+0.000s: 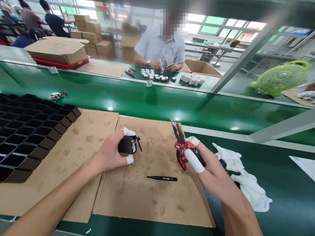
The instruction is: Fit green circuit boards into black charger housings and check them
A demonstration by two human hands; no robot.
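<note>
My left hand (118, 147), with white finger cots on its fingertips, is closed round a small black plastic housing (126, 145). Electronic parts and short dark wires show at the housing's open right end. In my right hand (200, 157) is a pair of red-and-black pliers (181, 141), jaws pointing up and away and slightly parted. White cots cover the thumb and a finger of this hand too. Between and below both hands, black tweezers (161, 178) lie on the cardboard sheet (152, 200).
Rows of black housings (36, 131) stand at the left. White gloves (248, 183) lie on the right. Behind the green conveyor (123, 98), which carries a small circuit assembly (56, 95), a co-worker (159, 49) handles white parts. A green fan (282, 77) stands far right.
</note>
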